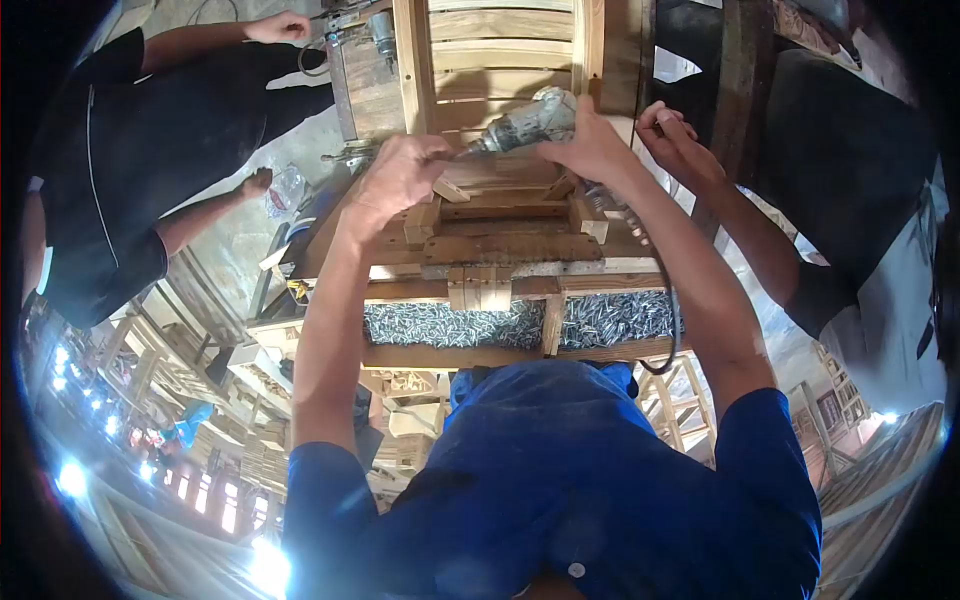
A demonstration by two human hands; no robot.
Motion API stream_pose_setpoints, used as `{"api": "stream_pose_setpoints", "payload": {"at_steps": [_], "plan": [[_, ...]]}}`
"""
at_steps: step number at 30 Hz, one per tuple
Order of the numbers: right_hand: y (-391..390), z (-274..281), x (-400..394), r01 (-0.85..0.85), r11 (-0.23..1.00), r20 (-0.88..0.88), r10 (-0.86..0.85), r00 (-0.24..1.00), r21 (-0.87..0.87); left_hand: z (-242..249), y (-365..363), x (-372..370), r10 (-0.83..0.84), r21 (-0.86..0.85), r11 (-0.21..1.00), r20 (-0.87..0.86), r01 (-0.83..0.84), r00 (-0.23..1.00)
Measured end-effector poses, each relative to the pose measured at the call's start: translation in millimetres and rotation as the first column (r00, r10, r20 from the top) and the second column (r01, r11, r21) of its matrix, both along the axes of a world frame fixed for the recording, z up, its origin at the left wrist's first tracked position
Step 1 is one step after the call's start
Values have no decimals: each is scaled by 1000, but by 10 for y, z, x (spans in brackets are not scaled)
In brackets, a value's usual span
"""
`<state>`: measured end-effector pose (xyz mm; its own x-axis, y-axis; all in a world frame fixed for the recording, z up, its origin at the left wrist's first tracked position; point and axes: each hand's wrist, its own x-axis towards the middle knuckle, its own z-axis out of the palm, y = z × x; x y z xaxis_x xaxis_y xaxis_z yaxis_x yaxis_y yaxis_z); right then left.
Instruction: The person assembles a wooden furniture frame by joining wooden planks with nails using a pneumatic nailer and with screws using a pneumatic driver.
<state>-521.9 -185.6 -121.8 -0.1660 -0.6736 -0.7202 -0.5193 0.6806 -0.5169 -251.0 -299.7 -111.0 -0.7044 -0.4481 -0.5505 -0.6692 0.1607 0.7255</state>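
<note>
My right hand (592, 150) is wrapped round the rear of a worn grey power drill (530, 120), whose nose points left. A dark cord runs down beside my right forearm. Just off the drill's tip, my left hand (402, 172) has its fingers closed at the left post of a slatted wooden piece (500, 55). Whatever those fingers pinch is too small to make out. The slatted piece lies flat on the wooden workbench, beneath both hands.
Two wooden compartments nearest my body hold loose screws (450, 325) and more screws (620, 315). A second drill (382, 38) lies at the upper left. Co-workers stand on both sides; one co-worker's hand (680, 145) is close to my right forearm.
</note>
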Motion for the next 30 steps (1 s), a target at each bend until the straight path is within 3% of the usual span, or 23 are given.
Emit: {"api": "stream_pose_setpoints", "payload": {"at_steps": [3, 4, 5, 7, 8, 9, 11, 12, 13, 15, 16, 18, 19, 21, 25, 27, 29, 30], "plan": [[-10, 42, 136, 89, 981, 135, -113, 984, 175, 58, -61, 179, 60, 50, 997, -3, -60, 998], [-55, 205, 98, 118, 939, 284, -216, 934, 324, 134, -103, 261, 46, 63, 997, 15, -47, 999], [11, 142, 92, 120, 936, 282, -220, 934, 331, 185, -121, 392, 32, 77, 996, 38, -34, 999], [173, -35, 96, 184, 960, 170, -220, 961, 209, 238, -143, 793, 262, 160, 949, 79, -272, 962], [173, -46, 141, 183, 961, 173, -220, 960, 208, 333, -100, 894, 297, 23, 954, 28, -298, 954], [162, -54, 197, 149, 960, 94, -176, 980, 238, 390, -24, 940, 290, 19, 957, 28, -291, 956], [150, -21, 341, 130, 953, 11, -138, 990, 272, 377, 221, 1026, 502, 112, 859, 12, -500, 865], [146, 5, 425, 123, 943, -24, -122, 992, 310, 340, 333, 1076, 479, 128, 871, -12, -474, 878], [147, 7, 492, 116, 929, -59, -102, 993, 350, 142, 511, 1201, 503, 65, 862, -1, -502, 864], [214, -145, 636, 127, 926, -47, -118, 992, 357, 288, 656, 1070, 483, -185, 856, -48, -483, 874], [207, -153, 713, 137, 920, -49, -128, 991, 367, 258, 731, 1146, 486, -182, 855, -48, -486, 873], [199, -192, 782, 155, 905, -19, -160, 987, 396, 133, 862, 1341, 436, -514, 757, -65, -404, 898], [177, -161, 780, 153, 905, -16, -160, 987, 397, 152, 870, 1361, 437, -514, 757, -62, -404, 898], [159, -98, 746, 56, 889, 37, -82, 996, 454, 175, 883, 1409, 626, -517, 663, -13, -541, 780], [323, -226, 703, 85, 929, -39, -76, 996, 361, 330, 942, 1422, 553, -574, 702, 64, -422, 831], [348, -299, 710, 126, 926, -140, -81, 987, 355, 307, 1016, 1421, 496, -604, 686, -21, -406, 868], [291, -257, 749, 139, 911, -90, -113, 990, 387, 295, 1038, 1332, 457, -721, 644, 96, -255, 884], [283, -238, 768, 141, 897, -38, -138, 990, 419, 284, 1066, 1298, 567, -668, 641, 80, -378, 820]]}}
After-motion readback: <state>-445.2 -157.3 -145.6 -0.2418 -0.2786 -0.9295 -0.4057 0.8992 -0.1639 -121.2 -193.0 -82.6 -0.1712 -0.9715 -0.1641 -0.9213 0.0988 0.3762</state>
